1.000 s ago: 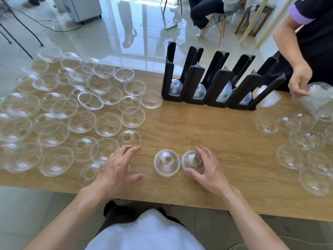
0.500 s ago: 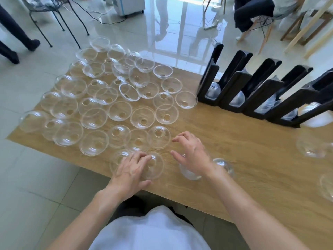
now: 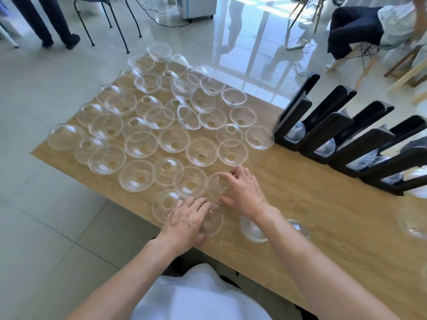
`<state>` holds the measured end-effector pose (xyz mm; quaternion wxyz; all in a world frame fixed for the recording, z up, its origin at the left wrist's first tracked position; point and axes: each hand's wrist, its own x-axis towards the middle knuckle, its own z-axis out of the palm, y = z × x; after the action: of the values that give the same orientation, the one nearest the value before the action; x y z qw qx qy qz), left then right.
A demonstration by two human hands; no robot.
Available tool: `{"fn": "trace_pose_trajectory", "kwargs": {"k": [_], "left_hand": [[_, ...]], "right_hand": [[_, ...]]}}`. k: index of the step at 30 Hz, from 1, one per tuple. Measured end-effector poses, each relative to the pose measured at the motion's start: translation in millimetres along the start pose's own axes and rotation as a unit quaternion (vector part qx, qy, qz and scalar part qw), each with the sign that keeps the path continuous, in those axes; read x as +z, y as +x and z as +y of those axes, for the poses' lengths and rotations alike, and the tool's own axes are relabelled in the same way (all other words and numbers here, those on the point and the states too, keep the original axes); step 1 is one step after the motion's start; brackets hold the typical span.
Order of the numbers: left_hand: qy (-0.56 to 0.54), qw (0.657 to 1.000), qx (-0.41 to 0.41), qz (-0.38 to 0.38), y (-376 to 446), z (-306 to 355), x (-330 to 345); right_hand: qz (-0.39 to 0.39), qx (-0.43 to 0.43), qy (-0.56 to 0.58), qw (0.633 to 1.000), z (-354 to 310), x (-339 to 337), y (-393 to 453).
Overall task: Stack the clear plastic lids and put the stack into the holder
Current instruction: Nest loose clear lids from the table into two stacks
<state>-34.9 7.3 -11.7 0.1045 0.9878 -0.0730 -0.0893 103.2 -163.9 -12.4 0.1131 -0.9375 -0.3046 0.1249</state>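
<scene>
Wooden table point(image 3: 300, 204) | dozens of lids point(image 3: 175, 139) | left hand point(image 3: 187, 221) flat on one lid | right hand point(image 3: 242, 192) pinching another

Left hand point(image 3: 184, 221) lying palm down over clear lid point(image 3: 211, 221) at near table point(image 3: 312, 211) edge, fingers fairly straight. Right hand point(image 3: 242, 192) reaching over another lid point(image 3: 216, 184), fingers curling at its rim. Many loose lids point(image 3: 143, 144) crowding table's left half. Two more lids point(image 3: 253, 230) sitting under right forearm. Black slotted holder point(image 3: 342, 135) standing at right, lid stacks point(image 3: 294, 133) nesting in slots. Chair point(image 3: 360, 46) standing on shiny tile floor point(image 3: 46, 215) beyond.
</scene>
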Motion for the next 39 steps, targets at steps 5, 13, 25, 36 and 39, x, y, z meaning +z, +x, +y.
{"fn": "trace_pose_trajectory", "kwargs": {"k": [5,13,25,36,39], "left_hand": [[-0.012,1.0,-0.004,-0.008,3,-4,5],[-0.028,1.0,0.009,0.011,6,-2,1],[-0.136,0.985,0.06,0.083,34,37,-25],[-0.139,0.981,0.122,0.057,70,76,-21],[-0.132,0.981,0.131,0.047,79,83,-13]], "right_hand": [[-0.038,0.053,0.065,0.996,13,-2,-13],[0.035,0.079,0.105,0.991,26,-34,-30],[0.157,0.211,0.178,0.948,88,-73,-138],[0.102,0.284,0.223,0.927,89,19,-197],[0.115,0.292,0.235,0.92,87,23,-194]]}}
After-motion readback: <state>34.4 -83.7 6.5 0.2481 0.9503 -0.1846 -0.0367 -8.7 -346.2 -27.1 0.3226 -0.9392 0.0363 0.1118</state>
